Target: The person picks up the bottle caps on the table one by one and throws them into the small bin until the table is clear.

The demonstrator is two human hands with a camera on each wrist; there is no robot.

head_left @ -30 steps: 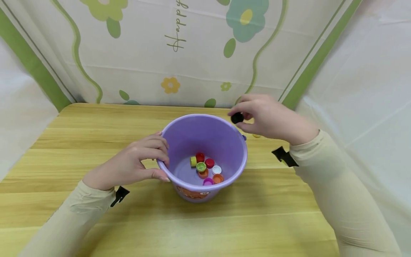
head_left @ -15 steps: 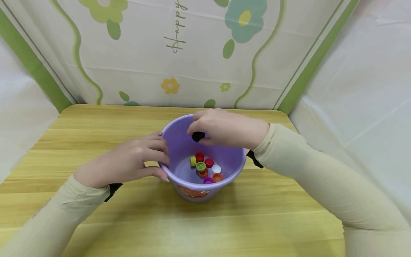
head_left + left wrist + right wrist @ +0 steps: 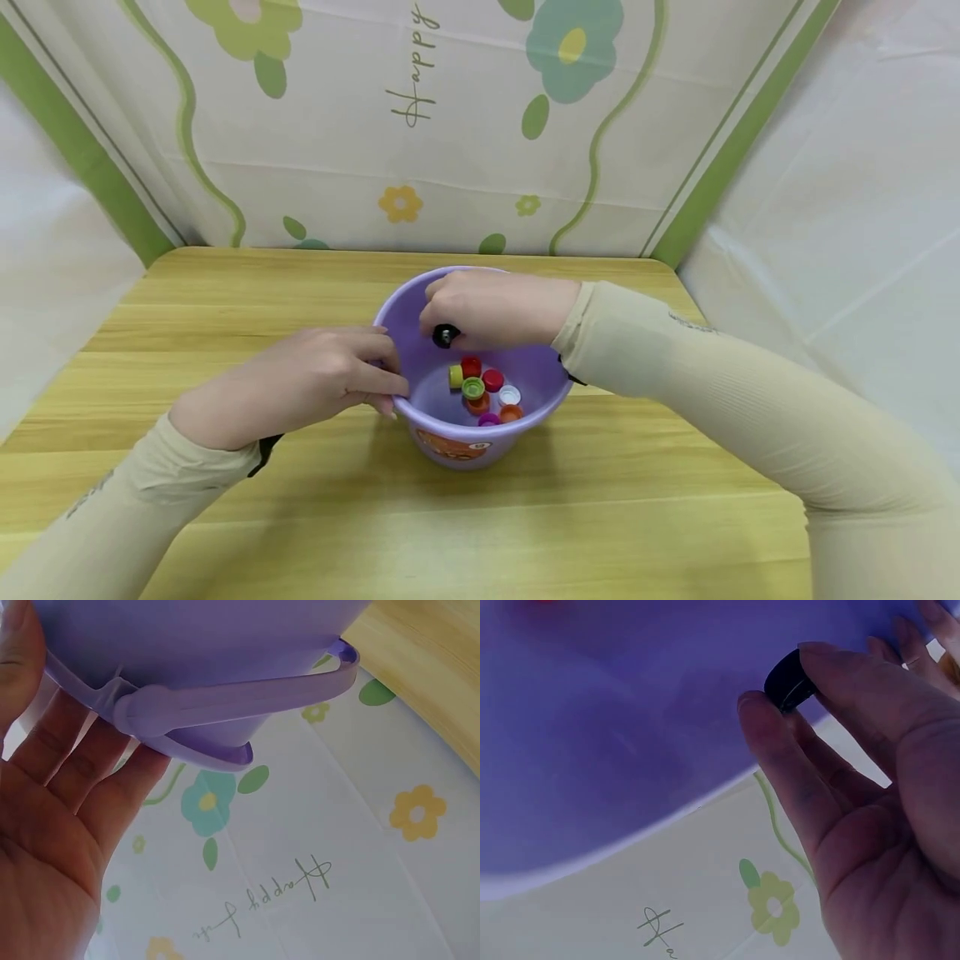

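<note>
A purple bucket (image 3: 525, 428) stands on the wooden table, its mouth facing up. My left hand (image 3: 307, 379) grips its left rim; the left wrist view shows those fingers (image 3: 112, 772) at the rim beside the bucket's handle (image 3: 240, 701). Over the bucket's mouth, my right hand (image 3: 498, 308) pinches a black bottle cap (image 3: 446, 336) between thumb and finger. Seen from the right wrist, that cap (image 3: 789, 679) sits at the fingertips with the purple wall behind it. On the bucket's floor lie several coloured bottle caps, among them a light green one (image 3: 472, 388) and a white one (image 3: 509, 396).
The wooden tabletop (image 3: 480, 533) spreads around the bucket. At its far edge hangs a white flowered cloth (image 3: 315, 142), and plain white sheeting (image 3: 817, 217) rises on the right side.
My right hand has moved left and down from beyond the bucket's right rim to over its mouth, carrying the black cap. My left hand stays at the rim, its fingers shifting slightly.
</note>
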